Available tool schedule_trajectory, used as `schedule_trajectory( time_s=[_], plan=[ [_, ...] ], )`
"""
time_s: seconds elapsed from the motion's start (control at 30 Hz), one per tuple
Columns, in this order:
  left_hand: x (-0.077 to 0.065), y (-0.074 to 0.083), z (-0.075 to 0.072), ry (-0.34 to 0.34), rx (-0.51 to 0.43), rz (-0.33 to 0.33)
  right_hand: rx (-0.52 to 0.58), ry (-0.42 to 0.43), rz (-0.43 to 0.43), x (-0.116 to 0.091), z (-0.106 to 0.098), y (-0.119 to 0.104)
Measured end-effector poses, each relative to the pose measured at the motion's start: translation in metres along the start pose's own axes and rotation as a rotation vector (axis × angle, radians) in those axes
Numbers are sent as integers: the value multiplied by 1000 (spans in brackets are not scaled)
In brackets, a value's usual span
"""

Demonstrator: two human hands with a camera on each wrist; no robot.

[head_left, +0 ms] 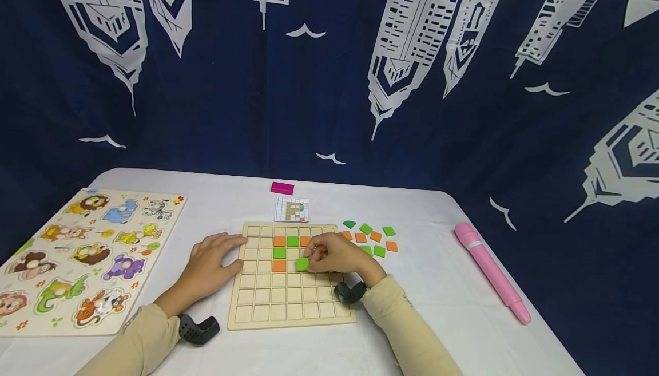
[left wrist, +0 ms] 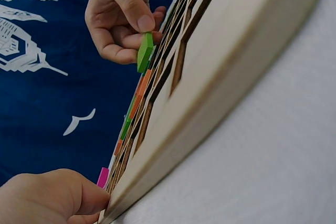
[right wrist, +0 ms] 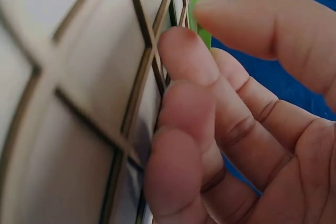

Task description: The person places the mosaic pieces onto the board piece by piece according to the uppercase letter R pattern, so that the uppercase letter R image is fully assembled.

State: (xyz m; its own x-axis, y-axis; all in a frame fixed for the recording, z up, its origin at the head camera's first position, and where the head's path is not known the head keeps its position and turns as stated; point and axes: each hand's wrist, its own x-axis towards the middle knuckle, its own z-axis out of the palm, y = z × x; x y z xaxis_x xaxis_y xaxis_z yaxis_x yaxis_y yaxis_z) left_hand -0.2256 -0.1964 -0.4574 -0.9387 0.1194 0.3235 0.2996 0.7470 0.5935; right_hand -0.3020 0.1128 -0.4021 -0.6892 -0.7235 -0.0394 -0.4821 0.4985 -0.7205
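Between the thumb and fingertips of my right hand (head_left: 337, 253), a square green tile (head_left: 301, 264) is pinched over the wooden grid board (head_left: 288, 313). In the left wrist view the green tile (left wrist: 145, 52) is tilted up, close over the grid; the right wrist view shows the thumb pressing its face. Orange and green tiles lie in cells near the top of the board, such as an orange one (head_left: 279, 265) and a green one (head_left: 279, 253). My left hand (head_left: 211, 260) rests at the board's left edge, fingers extended and fingertips touching the rim.
Behind the board lie a card (head_left: 278, 210) printed with a coloured R pattern and a magenta block (head_left: 282, 188). Loose green and orange tiles (head_left: 378, 251) are scattered to the right. An animal puzzle board (head_left: 110, 204) occupies the left; a pink stick (head_left: 491, 273) lies far right.
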Motion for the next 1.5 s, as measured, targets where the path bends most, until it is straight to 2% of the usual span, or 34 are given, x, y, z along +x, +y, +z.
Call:
schedule_trajectory(
  time_s=[0.43, 1.17, 1.3, 1.5],
  plan=[
    [1, 0, 0, -7, 1, -8, -62, 15, 38, 11, 10, -11],
    [1, -1, 1, -12, 3, -13, -62, 0, 37, 13, 12, -9],
    [0, -2, 1, -10, 4, -11, -14, -15, 18, 8, 7, -8],
    [1, -2, 1, -6, 7, -4, 178, -16, 36, -7, -6, 1]
  ],
)
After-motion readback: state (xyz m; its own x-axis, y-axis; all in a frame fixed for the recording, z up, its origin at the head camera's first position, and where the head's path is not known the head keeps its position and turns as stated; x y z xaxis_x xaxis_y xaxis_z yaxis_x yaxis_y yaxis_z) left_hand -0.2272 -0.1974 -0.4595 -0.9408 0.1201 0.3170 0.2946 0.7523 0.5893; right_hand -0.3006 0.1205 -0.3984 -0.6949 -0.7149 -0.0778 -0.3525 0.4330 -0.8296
